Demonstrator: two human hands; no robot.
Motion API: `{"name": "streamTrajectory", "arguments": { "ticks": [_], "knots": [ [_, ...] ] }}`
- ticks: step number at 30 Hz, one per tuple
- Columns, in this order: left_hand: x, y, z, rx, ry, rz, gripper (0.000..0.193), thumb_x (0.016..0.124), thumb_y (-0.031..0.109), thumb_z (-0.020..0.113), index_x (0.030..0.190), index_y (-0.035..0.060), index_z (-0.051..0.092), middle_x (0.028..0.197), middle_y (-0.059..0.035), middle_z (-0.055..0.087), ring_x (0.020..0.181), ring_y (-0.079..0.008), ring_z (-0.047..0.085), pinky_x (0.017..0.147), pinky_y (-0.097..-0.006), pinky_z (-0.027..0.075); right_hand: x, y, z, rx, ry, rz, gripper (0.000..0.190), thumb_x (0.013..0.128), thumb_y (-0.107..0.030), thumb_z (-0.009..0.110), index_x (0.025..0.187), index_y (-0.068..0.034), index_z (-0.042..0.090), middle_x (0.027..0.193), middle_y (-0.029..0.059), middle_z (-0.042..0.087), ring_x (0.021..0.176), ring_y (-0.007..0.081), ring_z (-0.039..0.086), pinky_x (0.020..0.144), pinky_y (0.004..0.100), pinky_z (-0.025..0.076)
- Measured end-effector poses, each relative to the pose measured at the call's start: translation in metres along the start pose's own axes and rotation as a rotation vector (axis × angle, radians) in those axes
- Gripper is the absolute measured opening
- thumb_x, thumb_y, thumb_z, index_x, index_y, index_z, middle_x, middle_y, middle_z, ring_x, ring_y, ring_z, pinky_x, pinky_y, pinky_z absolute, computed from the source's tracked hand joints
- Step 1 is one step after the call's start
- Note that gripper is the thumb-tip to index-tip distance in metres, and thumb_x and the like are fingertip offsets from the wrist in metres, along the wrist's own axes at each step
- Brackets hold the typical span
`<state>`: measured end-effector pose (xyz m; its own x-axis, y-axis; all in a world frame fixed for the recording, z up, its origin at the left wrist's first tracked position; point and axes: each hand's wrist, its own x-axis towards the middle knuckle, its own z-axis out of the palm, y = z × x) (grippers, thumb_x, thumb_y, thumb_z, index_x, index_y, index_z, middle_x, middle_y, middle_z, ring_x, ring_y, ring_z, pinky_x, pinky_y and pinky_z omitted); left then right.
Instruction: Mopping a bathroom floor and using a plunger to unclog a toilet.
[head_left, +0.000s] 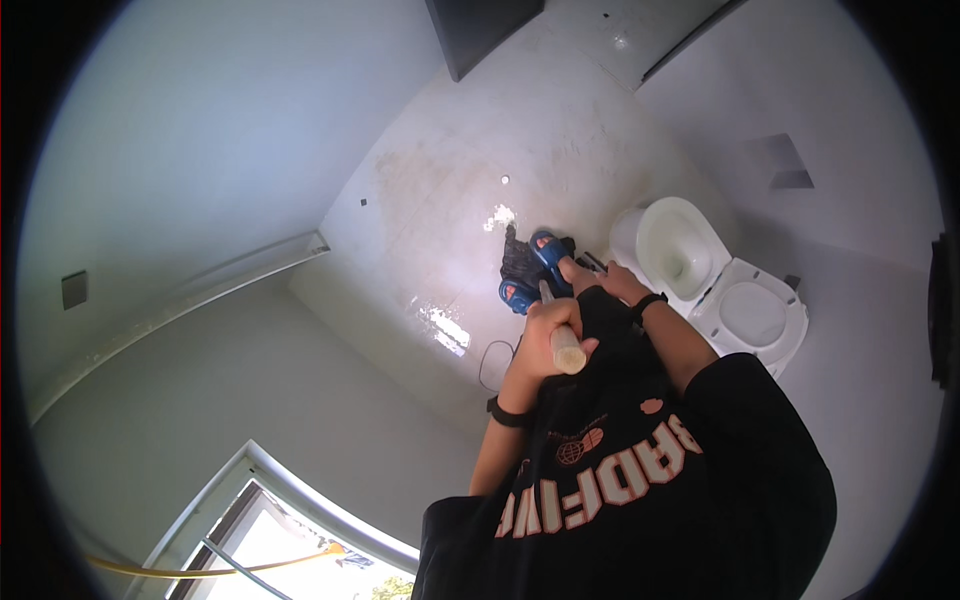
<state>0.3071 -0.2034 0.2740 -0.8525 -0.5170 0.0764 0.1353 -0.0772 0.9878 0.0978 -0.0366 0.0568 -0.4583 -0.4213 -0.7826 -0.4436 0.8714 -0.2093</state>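
Note:
My left hand is closed around a pale wooden handle, whose round end points up towards me. The lower part of the handle runs down past my blue sandals, and what it ends in is hard to make out. By the open toilet, my right hand is closed on a dark object that I cannot identify. A crumpled black plastic bag or cloth lies on the floor at my feet.
The pale tiled floor has brownish stains and shiny wet-looking patches. A small white round thing lies ahead of my feet. A thin cable or hose loop is at my left. There is a window at lower left, with a yellow hose across it.

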Motion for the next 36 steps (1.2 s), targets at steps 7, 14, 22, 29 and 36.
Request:
{"name": "streamTrajectory", "arguments": {
  "ticks": [7, 14, 22, 29, 36],
  "knots": [
    [0.010, -0.004, 0.003, 0.017, -0.050, 0.019, 0.041, 0.065, 0.028, 0.082, 0.062, 0.0074, 0.046, 0.058, -0.0054, 0.047, 0.051, -0.0222, 0.050, 0.049, -0.0322, 0.036, -0.008, 0.026, -0.005, 0.042, 0.029, 0.004, 0.056, 0.088, -0.044, 0.055, 0.112, 0.006, 0.057, 0.111, 0.0317, 0.062, 0.106, 0.0449, 0.060, 0.092, 0.0484, 0.047],
    [0.018, 0.001, 0.006, 0.023, -0.083, 0.086, 0.036, 0.072, 0.028, 0.076, 0.065, 0.0066, 0.047, 0.060, -0.0032, 0.046, 0.054, -0.0154, 0.044, 0.051, -0.0288, 0.034, -0.009, 0.048, -0.005, 0.123, 0.051, -0.022, 0.060, 0.086, -0.051, 0.052, 0.105, 0.005, 0.065, 0.107, 0.0296, 0.064, 0.103, 0.0421, 0.062, 0.091, 0.0462, 0.047],
    [0.006, -0.004, 0.007, 0.027, -0.116, 0.032, 0.033, 0.073, 0.021, 0.078, 0.067, 0.0074, 0.049, 0.062, -0.0053, 0.048, 0.054, -0.0167, 0.046, 0.051, -0.0300, 0.036, -0.064, -0.018, -0.019, -0.087, 0.075, -0.031, 0.087, 0.080, -0.080, 0.038, 0.093, -0.001, 0.071, 0.092, 0.0237, 0.069, 0.089, 0.0376, 0.068, 0.077, 0.0472, 0.052],
    [0.007, -0.009, 0.028, 0.028, -0.190, -0.047, 0.026, 0.072, 0.014, 0.078, 0.068, 0.0065, 0.053, 0.064, -0.0051, 0.052, 0.057, -0.0149, 0.050, 0.054, -0.0289, 0.039, -0.052, -0.026, -0.023, -0.153, -0.113, -0.015, 0.075, 0.078, -0.069, 0.053, 0.116, -0.006, 0.066, 0.114, 0.0199, 0.066, 0.102, 0.0343, 0.066, 0.089, 0.0460, 0.051],
    [0.034, 0.029, 0.051, 0.091, -0.202, -0.034, 0.034, 0.070, 0.027, 0.078, 0.066, 0.0071, 0.051, 0.061, -0.0076, 0.048, 0.055, -0.0285, 0.052, 0.050, -0.0369, 0.040, 0.032, 0.004, 0.056, 0.208, 0.208, -0.498, 0.088, 0.083, -0.042, 0.064, 0.148, -0.003, 0.020, 0.152, 0.0241, 0.029, 0.138, 0.0342, 0.036, 0.110, 0.0399, 0.034]
  ]
}}
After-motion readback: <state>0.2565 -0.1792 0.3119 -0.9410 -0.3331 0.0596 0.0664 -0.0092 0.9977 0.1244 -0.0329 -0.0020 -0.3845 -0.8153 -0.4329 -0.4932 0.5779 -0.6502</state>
